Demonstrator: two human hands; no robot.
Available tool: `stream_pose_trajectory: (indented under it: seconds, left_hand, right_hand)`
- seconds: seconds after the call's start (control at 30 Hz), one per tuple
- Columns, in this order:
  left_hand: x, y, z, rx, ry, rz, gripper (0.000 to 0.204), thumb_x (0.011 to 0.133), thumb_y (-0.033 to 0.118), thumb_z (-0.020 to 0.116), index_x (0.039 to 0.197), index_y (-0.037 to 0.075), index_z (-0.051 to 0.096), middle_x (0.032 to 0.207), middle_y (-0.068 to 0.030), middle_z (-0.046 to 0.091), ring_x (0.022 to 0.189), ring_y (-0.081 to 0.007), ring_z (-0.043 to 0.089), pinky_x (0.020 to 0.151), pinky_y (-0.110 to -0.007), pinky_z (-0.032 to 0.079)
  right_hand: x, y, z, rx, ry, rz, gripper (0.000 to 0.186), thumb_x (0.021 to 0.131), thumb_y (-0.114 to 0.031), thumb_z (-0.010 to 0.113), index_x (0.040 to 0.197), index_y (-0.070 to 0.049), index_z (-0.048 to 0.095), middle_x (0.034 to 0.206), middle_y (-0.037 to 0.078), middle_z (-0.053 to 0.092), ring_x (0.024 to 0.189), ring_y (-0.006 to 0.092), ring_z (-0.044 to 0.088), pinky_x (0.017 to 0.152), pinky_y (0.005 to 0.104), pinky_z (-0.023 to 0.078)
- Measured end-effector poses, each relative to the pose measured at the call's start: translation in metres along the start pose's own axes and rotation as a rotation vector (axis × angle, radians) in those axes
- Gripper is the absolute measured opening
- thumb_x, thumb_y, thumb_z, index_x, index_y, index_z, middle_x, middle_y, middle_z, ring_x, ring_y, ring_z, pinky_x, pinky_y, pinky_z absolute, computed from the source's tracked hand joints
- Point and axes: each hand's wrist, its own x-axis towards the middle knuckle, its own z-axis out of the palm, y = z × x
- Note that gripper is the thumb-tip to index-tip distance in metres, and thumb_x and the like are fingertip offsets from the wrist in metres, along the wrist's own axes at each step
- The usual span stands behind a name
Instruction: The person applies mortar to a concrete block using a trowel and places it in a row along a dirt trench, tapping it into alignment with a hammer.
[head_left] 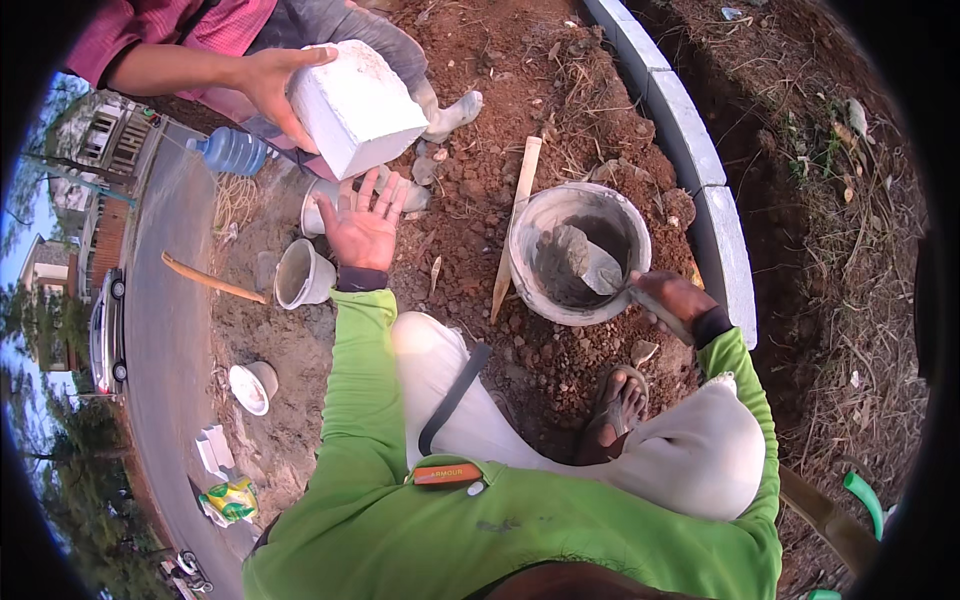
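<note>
My left hand (363,228) is stretched out with its palm up and fingers spread, holding nothing. Its fingertips lie right by the lower edge of a white block (375,112); whether they touch it I cannot tell. A co-worker's hand (275,88) grips that block from the far left. In my right hand (676,298) is the handle of a trowel (603,272). The trowel's blade, with a lump of grey mortar (568,247) on it, is inside a round bucket (521,262) smeared with mortar.
A wooden stake (516,230) lies left of the bucket. Grey kerb blocks (722,235) curve along the right, beside a trench. Several smaller pails, including a pale one (305,274), stand at left near a wooden handle (212,279). A blue water bottle (230,150) lies beyond.
</note>
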Motion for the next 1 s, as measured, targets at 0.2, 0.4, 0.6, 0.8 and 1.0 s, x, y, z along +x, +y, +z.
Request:
stream_pose_trajectory:
  seconds: [0.2,0.4,0.6,0.8,1.0]
  left_hand:
    - [0.066,-0.031,0.045,-0.589,-0.693,-0.305,0.083,0.098,0.052,0.055,0.157,0.002,0.026,0.159,-0.0261,0.031,0.147,-0.0439,0.033,0.119,-0.065,0.027]
    - [0.043,-0.052,0.055,-0.742,-0.821,-0.393,0.083,0.096,0.053,0.055,0.159,0.008,0.028,0.159,-0.0235,0.028,0.136,-0.0373,0.045,0.110,-0.063,0.032]
    - [-0.044,-0.051,0.060,-0.442,-0.572,-0.461,0.088,0.094,0.061,0.054,0.160,0.010,0.027,0.157,-0.0284,0.035,0.147,-0.0471,0.030,0.113,-0.078,0.016]
    - [-0.073,-0.098,0.050,-0.085,-0.289,-0.489,0.072,0.096,0.051,0.064,0.152,0.012,0.039,0.144,-0.0100,0.054,0.133,-0.0308,0.052,0.109,-0.055,0.041]
    - [-0.094,-0.130,0.065,-0.111,-0.320,-0.726,0.070,0.097,0.052,0.062,0.151,0.012,0.041,0.142,-0.0118,0.056,0.131,-0.0317,0.054,0.107,-0.055,0.044]
  right_hand:
    - [0.008,0.012,0.004,0.077,-0.045,-0.039,0.041,0.104,-0.046,0.054,0.102,-0.006,0.064,0.067,-0.001,0.055,0.049,0.0090,0.050,0.043,0.0241,0.041]
    - [-0.014,0.015,-0.001,0.139,-0.009,-0.055,0.038,0.104,-0.043,0.056,0.106,-0.006,0.062,0.068,-0.001,0.056,0.050,0.0069,0.052,0.040,0.0214,0.041]
    - [-0.042,-0.007,0.002,0.268,0.024,-0.158,0.039,0.104,-0.042,0.056,0.107,-0.004,0.063,0.071,0.001,0.058,0.051,0.0076,0.053,0.038,0.0220,0.041]
    - [-0.066,-0.034,0.001,0.281,-0.050,-0.492,0.039,0.106,-0.043,0.054,0.106,-0.005,0.065,0.070,-0.001,0.056,0.056,0.0060,0.049,0.045,0.0217,0.040]
    - [-0.028,-0.046,0.005,-0.417,0.632,-0.952,0.047,0.102,-0.046,0.058,0.110,-0.001,0.070,0.087,0.011,0.071,0.073,0.0219,0.069,0.066,0.0337,0.053]
